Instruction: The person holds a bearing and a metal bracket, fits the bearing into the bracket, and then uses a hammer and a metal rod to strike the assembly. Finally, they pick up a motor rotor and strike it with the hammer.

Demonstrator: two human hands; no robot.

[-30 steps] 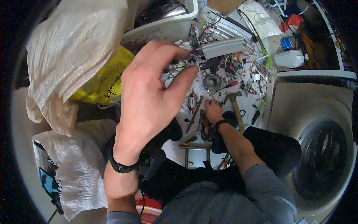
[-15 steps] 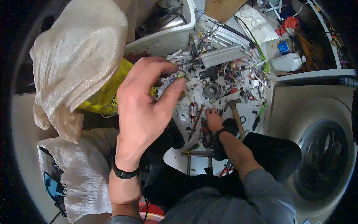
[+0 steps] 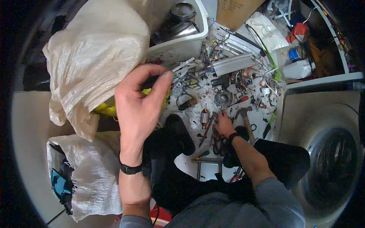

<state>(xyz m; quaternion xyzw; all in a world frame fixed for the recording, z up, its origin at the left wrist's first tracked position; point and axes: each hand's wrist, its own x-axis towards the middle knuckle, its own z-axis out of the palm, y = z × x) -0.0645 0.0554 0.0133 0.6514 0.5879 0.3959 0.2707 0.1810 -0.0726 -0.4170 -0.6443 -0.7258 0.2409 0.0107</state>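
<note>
My left hand [image 3: 140, 100] is raised at left of centre, thumb and forefinger pressed together. Anything in that pinch is too small or hidden to name. Low over the floor, my right hand [image 3: 225, 125] reaches down with fingers slightly apart, and I make out nothing held. Just left of it lie a motor armature [image 3: 205, 117] and a thin rusty rod [image 3: 207, 131]. Pliers [image 3: 217, 145] rest below it, and a hammer [image 3: 249, 128] lies to its right. Beyond the fingertips are a round metal part [image 3: 223, 98] and a red-handled screwdriver [image 3: 241, 100]. A dark cylindrical part [image 3: 188, 103] lies between my hands.
A pale woven sack [image 3: 99, 49] bulges at upper left, with another white sack [image 3: 95, 174] below. Behind stands a white bin [image 3: 182, 42] holding metal parts. Metal strips [image 3: 235, 64] and wire scraps litter the far floor. At right stands a front-loading washing machine [image 3: 296, 110].
My left hand has drawn back to the left, and its thumb and forefinger have come together. The dark cylindrical part now shows clearly. My right hand stays low among the tools. The whole view has shifted slightly.
</note>
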